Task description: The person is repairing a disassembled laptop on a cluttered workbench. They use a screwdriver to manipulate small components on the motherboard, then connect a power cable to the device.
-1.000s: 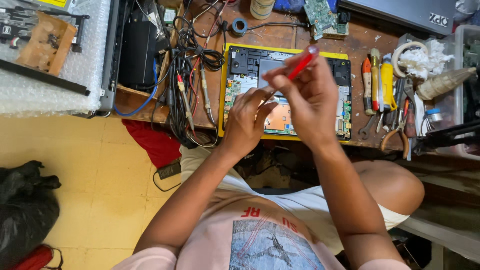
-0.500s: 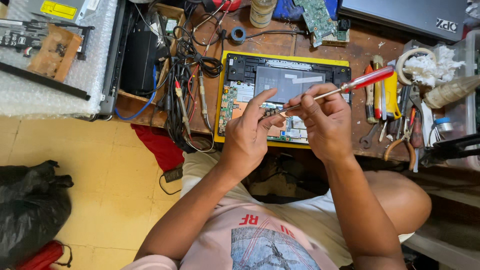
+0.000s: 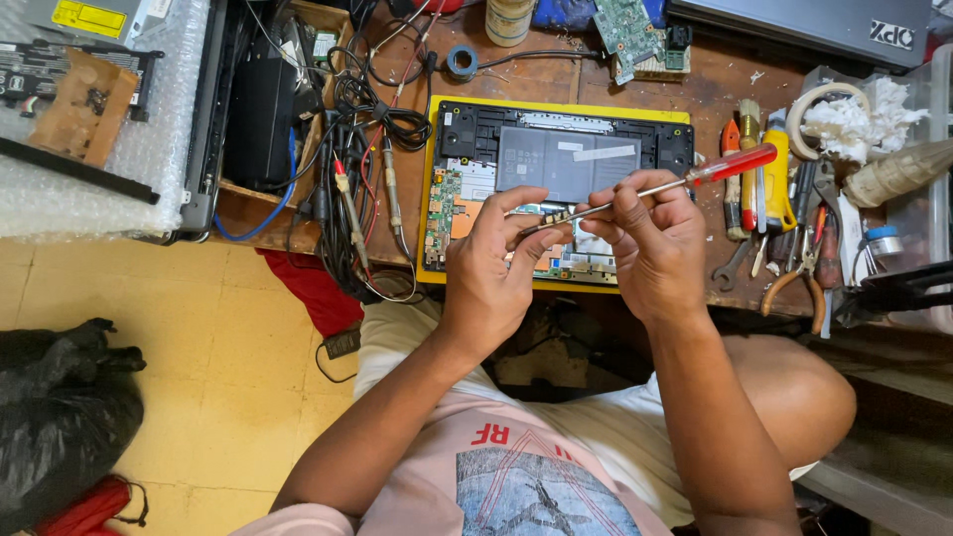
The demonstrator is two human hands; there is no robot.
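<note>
While both hands meet over the desk edge, the lines below run from the person's body outward.

Lap: a pink printed shirt [image 3: 516, 476] and a bare knee [image 3: 794, 397] at the bottom of the view, yellow floor tiles [image 3: 199, 347] to the left.

Floor items: a black bag [image 3: 60, 407] lies at the left edge, with a red cloth [image 3: 313, 288] hanging below the desk.

Left hand [image 3: 491, 268]: raised above the near edge of the desk, its fingers pinched together at the metal tip end of the screwdriver; whether a small part sits between the fingertips cannot be told.

Right hand [image 3: 645, 243]: close beside the left, almost touching it, fingers closed around the shaft of the screwdriver.

Screwdriver [image 3: 685, 181]: red handle up and to the right, thin shaft slanting down left to the left hand's fingertips, held above the opened laptop.

Opened laptop [image 3: 561, 159]: lies flat on the desk just beyond the hands, bottom cover off, yellow rim showing, dark battery and green boards exposed.

Cables [image 3: 367, 149]: a black tangle with probes left of the laptop.

Tool pile [image 3: 784, 208]: screwdrivers, pliers and a wrench right of the laptop.

Far edge: a tape roll [image 3: 460, 62], a green circuit board [image 3: 627, 28] and a closed dark laptop [image 3: 794, 25].
</note>
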